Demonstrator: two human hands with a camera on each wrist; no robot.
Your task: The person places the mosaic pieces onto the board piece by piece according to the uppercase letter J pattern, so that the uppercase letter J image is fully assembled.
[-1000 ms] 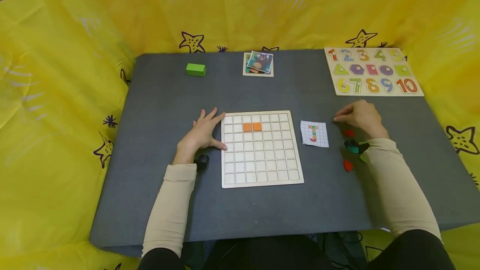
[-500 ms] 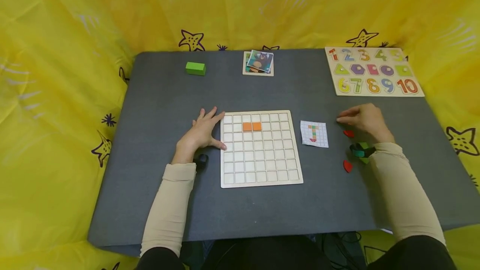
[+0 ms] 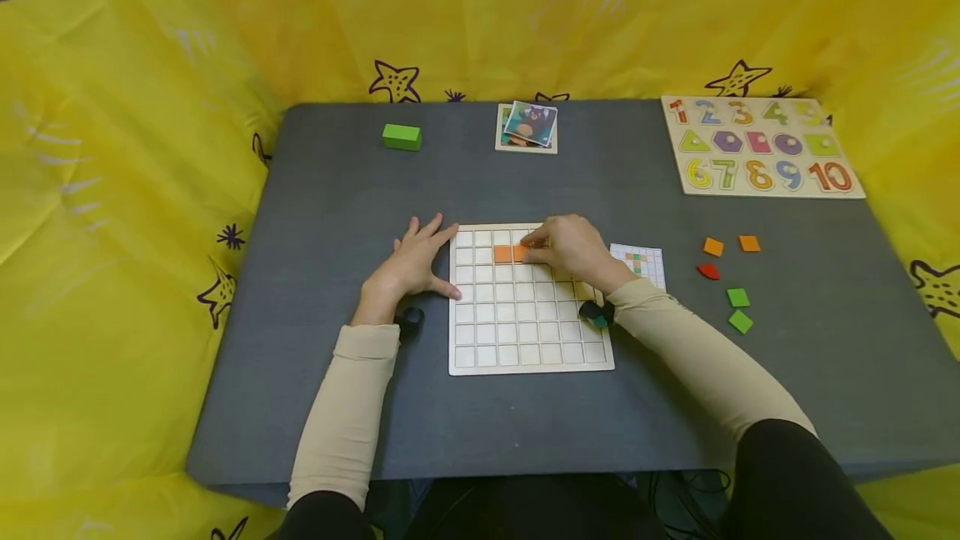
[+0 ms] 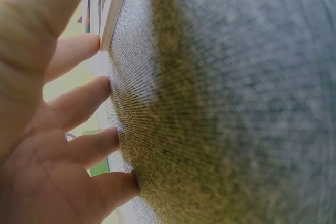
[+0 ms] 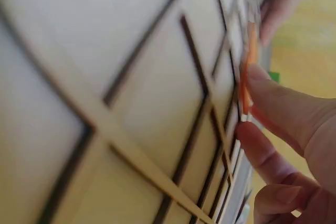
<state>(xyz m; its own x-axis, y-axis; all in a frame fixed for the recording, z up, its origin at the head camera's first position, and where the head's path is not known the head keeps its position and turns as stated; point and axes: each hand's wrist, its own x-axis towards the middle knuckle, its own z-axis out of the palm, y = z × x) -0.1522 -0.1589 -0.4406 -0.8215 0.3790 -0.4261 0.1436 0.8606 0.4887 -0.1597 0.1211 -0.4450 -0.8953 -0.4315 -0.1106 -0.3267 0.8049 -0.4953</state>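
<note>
Pinching 1 orange tile [image 3: 519, 253] with the right hand [image 3: 577, 250] in the 2nd row of the white grid board [image 3: 486, 312], hiding part of it under the fingertips. Showing a 2nd orange tile [image 3: 502, 254] just left. Spreading the left hand [image 3: 408, 269] against the board's left edge. Losing the pattern card [image 3: 651, 263] partly behind the right sleeve [image 3: 705, 357]. Seeing 2 loose orange tiles [image 3: 713, 247], 2 green tiles [image 3: 738, 297] and 1 red piece [image 3: 708, 272] farther right.

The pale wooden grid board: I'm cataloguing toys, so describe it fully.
The pale, wooden-looking grid board lies flat on the dark grey table, raised strips dividing whitish square cells. Orange square tiles sit in its second row from the far edge. The left hand touches its left edge; the right hand covers part of it, fingertips at the tiles.
</note>
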